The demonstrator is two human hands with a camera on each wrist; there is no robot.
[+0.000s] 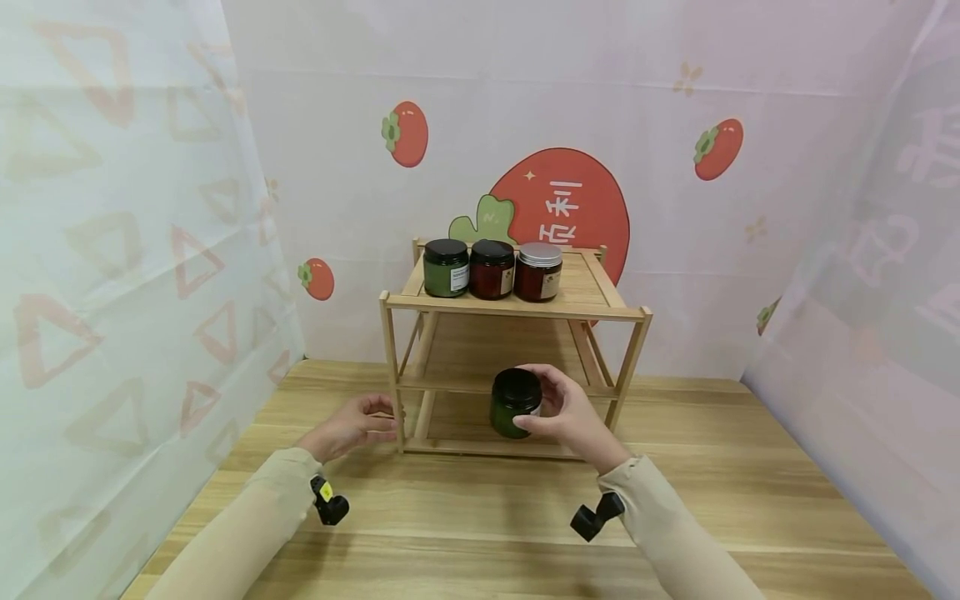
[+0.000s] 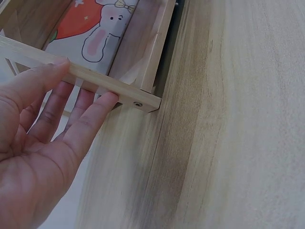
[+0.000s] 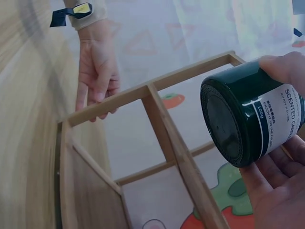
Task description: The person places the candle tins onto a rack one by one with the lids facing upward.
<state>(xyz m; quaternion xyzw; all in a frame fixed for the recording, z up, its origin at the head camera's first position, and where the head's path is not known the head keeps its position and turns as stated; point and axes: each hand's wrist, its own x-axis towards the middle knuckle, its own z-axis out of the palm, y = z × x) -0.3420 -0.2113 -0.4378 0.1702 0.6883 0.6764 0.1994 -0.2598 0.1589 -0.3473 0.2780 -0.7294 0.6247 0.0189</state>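
Observation:
My right hand (image 1: 566,417) grips a green scented candle jar (image 1: 510,408) with a black lid, thumb on one side and fingers on the other. The jar is at the front of the wooden rack (image 1: 517,308), overlapping its lowest level in the head view. Its white label (image 3: 281,119) and round base show in the right wrist view. At the rack's lower left, my left hand (image 1: 352,425) pinches the front post (image 2: 28,52) between thumb and fingers, near the bottom corner.
On the rack's top shelf stand a green jar (image 1: 442,279) with a black lid, a dark red jar (image 1: 486,279) with a black lid and a dark red jar (image 1: 532,283) with a silver lid. The rack stands on a wood-grain table (image 1: 450,525). Printed cloth (image 1: 337,183) hangs behind.

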